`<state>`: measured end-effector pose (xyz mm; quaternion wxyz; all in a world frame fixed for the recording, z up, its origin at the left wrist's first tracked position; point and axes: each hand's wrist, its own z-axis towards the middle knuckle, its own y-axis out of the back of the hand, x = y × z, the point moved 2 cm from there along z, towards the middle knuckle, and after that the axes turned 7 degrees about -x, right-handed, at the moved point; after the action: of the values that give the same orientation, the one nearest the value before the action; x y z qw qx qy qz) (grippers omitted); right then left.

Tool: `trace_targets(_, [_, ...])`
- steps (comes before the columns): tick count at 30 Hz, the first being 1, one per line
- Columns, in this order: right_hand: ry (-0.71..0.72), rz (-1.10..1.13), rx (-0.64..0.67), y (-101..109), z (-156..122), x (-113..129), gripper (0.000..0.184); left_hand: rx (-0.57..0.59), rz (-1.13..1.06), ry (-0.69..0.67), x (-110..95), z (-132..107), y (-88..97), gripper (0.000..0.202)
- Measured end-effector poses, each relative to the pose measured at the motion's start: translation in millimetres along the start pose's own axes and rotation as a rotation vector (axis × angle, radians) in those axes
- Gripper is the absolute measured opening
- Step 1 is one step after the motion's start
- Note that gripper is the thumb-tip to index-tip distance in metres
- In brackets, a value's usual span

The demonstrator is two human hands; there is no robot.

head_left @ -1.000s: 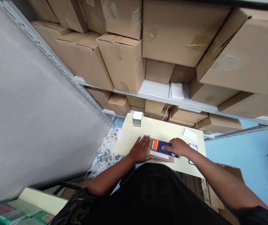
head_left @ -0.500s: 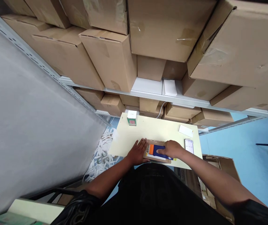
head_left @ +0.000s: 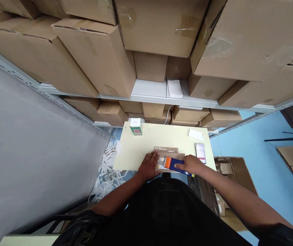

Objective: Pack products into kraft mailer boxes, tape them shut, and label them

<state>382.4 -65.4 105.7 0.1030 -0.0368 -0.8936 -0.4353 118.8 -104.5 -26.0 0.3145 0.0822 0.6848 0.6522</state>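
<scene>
A flat brown cardboard package (head_left: 166, 150) lies near the front edge of a pale yellow table (head_left: 146, 143). My left hand (head_left: 149, 165) rests flat on the package's left end, fingers stretched out. My right hand (head_left: 190, 164) is closed on a blue and orange box (head_left: 171, 164) and holds it on top of the package.
A phone (head_left: 200, 152) with a lit screen lies to the right of the package. A white card (head_left: 195, 135) and a small green and white box (head_left: 135, 126) sit at the table's back. Shelves of cardboard cartons (head_left: 159, 30) rise behind. An open carton (head_left: 235, 171) stands on the blue floor at right.
My hands and the blue and orange box have shifted toward the table's near edge. The brown package now shows beyond my fingers. My view has tilted up toward the shelves.
</scene>
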Motion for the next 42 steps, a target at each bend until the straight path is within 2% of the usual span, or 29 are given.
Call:
trace_targets(4, [-0.052, 0.021, 0.003, 1, -9, -39, 0.073, 0.001, 0.009, 0.004, -1, 1, 0.5, 0.103])
trace_targets(11, [-0.136, 0.062, 0.022, 17, -33, -136, 0.076, -0.019, 0.051, -0.005, 1, 1, -6.3, 0.105])
trace_targets(13, [-0.16, 0.026, 0.026, 21, -35, -155, 0.079, -0.03, 0.063, -0.008, 2, 1, -7.6, 0.106])
trace_targets(15, [-0.164, 0.002, 0.028, 21, -32, -165, 0.081, -0.039, 0.061, -0.014, 2, 1, -7.8, 0.107])
trace_targets(19, [-0.129, -0.07, 0.027, 10, -13, -162, 0.081, -0.047, 0.03, -0.02, 2, 2, -5.2, 0.109])
trace_targets(25, [-0.109, -0.115, 0.027, -13, 23, -143, 0.084, -0.042, -0.047, 0.0, 1, 4, -1.9, 0.108])
trace_targets(29, [-0.171, -0.039, 0.029, -19, 45, -125, 0.078, -0.054, -0.106, 0.01, 3, 4, -4.1, 0.11])
trace_targets(32, [-0.249, 0.067, 0.032, -23, 55, -121, 0.069, -0.065, -0.132, 0.014, 5, 4, -6.3, 0.113])
trace_targets(35, [-0.367, 0.279, 0.093, -36, 53, -129, 0.058, -0.074, -0.146, 0.01, 5, 4, -7.4, 0.111])
trace_targets(38, [-0.464, 0.514, 0.115, -60, 43, -140, 0.05, -0.077, -0.131, 0.004, 5, 4, -7.8, 0.111])
trace_targets(42, [-0.477, 0.359, 0.06, -97, 21, -145, 0.053, -0.092, -0.116, -0.003, 5, 3, -6.8, 0.111])
